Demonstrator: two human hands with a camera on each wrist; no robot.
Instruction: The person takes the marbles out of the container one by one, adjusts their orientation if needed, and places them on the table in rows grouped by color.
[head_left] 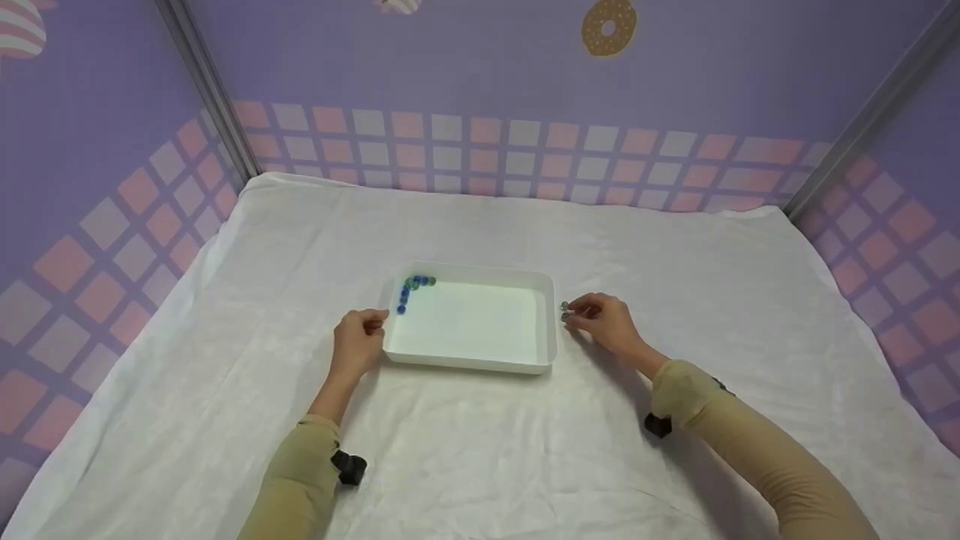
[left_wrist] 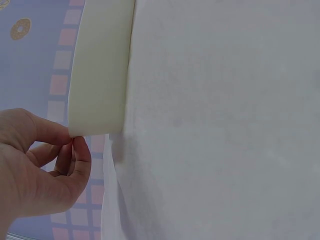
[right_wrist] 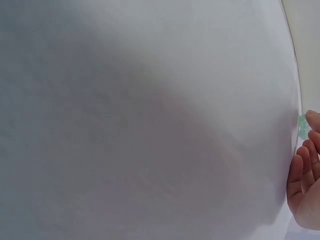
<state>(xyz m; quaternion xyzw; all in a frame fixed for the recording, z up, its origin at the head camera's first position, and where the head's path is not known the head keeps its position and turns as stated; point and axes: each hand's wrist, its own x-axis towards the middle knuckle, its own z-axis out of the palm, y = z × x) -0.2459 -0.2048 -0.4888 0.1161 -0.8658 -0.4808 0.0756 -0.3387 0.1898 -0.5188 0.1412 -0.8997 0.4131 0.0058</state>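
A shallow white rectangular tray [head_left: 469, 364] sits on the cloth. Blue and green glass marbles [head_left: 405, 292] line its far left corner, along the left and back walls. My left hand [head_left: 360, 341] is at the tray's left side; in the left wrist view the thumb and a curled fingertip [left_wrist: 80, 145] pinch the tray's rim at a corner. Just outside the right wall, my right hand [head_left: 604, 322] holds two clear greenish glass marbles [head_left: 565, 307] at its fingertips. The right wrist view shows these marbles [right_wrist: 303, 127] only at its edge, partly behind the fingers.
A wrinkled white cloth [head_left: 480, 450] covers the table. Purple walls with pink and white checks [head_left: 484, 154] stand at the back and both sides, with grey metal posts [head_left: 210, 82] at the corners. Each forearm wears a small black device [head_left: 350, 466].
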